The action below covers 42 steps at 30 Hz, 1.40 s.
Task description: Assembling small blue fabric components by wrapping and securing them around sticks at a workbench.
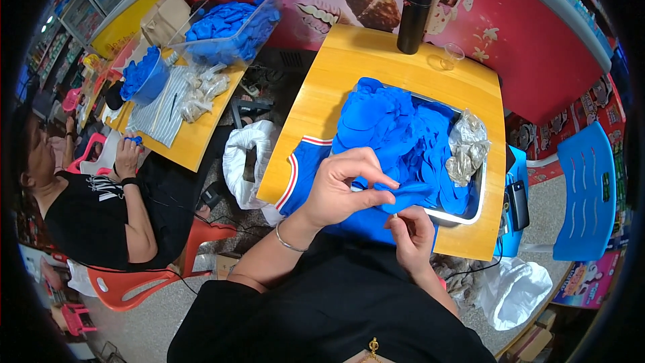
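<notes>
Above the near edge of the tray, my left hand (pixel 346 187) pinches a thin blue fabric-like piece (pixel 411 195) between thumb and fingers. My right hand (pixel 411 236) is just below it, thumb and fingers closed at the piece's lower edge. A tiny pale tip shows at those fingertips, too small to name. Behind both hands, a metal tray (pixel 480 203) holds a heap of similar flat, rounded blue pieces (pixel 379 114). A crumpled clear plastic bag (pixel 468 148) lies on the heap's right side. Blue cloth with red-and-white trim (pixel 302 171) lies left of the tray.
A black bottle (pixel 414 20) and a clear cup (pixel 451 57) stand at the wooden table's (pixel 349 47) back. Left, another person (pixel 101 208) sits by a second table with a clear bin (pixel 232 33) and blue bucket (pixel 146 81). A blue chair (pixel 584 188) stands right.
</notes>
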Motion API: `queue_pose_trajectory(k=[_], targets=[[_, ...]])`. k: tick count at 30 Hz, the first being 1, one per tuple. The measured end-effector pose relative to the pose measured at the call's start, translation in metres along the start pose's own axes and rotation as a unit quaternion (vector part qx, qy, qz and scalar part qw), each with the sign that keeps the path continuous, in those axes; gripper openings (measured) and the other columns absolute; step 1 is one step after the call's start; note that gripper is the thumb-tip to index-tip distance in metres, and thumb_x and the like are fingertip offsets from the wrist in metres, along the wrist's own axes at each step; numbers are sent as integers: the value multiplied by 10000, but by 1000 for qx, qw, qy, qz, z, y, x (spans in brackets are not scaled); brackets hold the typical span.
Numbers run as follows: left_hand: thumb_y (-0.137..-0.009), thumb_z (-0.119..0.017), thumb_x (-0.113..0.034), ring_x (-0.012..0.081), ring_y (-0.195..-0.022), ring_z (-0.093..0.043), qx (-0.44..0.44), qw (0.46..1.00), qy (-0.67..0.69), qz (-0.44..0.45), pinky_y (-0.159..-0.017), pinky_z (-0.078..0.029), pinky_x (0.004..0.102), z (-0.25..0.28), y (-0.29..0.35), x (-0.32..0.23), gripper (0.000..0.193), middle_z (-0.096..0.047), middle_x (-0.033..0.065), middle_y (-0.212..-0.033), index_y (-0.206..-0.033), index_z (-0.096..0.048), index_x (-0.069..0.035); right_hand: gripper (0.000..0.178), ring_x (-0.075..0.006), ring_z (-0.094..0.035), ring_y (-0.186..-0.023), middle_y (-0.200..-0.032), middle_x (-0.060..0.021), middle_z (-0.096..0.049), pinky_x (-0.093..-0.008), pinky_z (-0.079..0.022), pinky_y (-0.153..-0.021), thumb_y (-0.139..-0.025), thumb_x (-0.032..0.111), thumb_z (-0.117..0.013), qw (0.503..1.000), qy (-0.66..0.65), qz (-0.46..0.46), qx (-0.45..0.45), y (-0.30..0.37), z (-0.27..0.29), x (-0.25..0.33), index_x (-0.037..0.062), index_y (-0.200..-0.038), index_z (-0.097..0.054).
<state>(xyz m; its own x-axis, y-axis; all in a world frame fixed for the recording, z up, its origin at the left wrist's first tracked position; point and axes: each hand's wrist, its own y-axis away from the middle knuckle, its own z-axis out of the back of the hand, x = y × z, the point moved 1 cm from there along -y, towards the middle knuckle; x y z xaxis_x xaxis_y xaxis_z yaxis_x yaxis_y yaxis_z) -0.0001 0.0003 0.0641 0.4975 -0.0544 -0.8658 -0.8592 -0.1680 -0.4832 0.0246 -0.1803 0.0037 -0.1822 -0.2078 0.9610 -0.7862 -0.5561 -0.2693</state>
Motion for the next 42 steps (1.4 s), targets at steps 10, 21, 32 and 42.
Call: queue_pose_trajectory(k=[10,21,32,42], targets=[[-805,-691,-133,76,-680,-488,-105,994,2,-29,-580,-371,185,-12,11,0,178,-562,31,-802,-942,-674,-21,99,-64,-477,-583,-769,-79,-583,-189,-374,-522,-882,27,-504,998,-33,-27,38,-11,-5,18,-20,-964,-534],[-901,-579,-214,48,-572,-385,-110,992,-55,-24,-497,-287,185,-16,13,-3,257,-464,-11,-686,-1004,-672,1,120,-107,-586,-603,-809,-113,-647,-206,-431,-520,-842,-15,-574,998,43,43,-15,-7,-8,5,-19,-962,-582],[-878,-612,-194,40,-566,-361,-69,997,-7,-22,-484,-263,198,-10,9,3,239,-413,-31,-632,-1004,-680,-4,53,-90,-612,-657,-749,-96,-653,-195,-449,-558,-875,36,-555,999,25,-26,0,-9,-5,16,-17,-877,-548],[-864,-625,-204,54,-580,-326,-3,999,41,13,-511,-256,212,-5,10,5,241,-373,-43,-605,-994,-690,-12,59,-48,-496,-573,-761,-99,-649,-185,-358,-499,-904,69,-517,985,-113,-105,80,-13,3,12,13,-891,-532]])
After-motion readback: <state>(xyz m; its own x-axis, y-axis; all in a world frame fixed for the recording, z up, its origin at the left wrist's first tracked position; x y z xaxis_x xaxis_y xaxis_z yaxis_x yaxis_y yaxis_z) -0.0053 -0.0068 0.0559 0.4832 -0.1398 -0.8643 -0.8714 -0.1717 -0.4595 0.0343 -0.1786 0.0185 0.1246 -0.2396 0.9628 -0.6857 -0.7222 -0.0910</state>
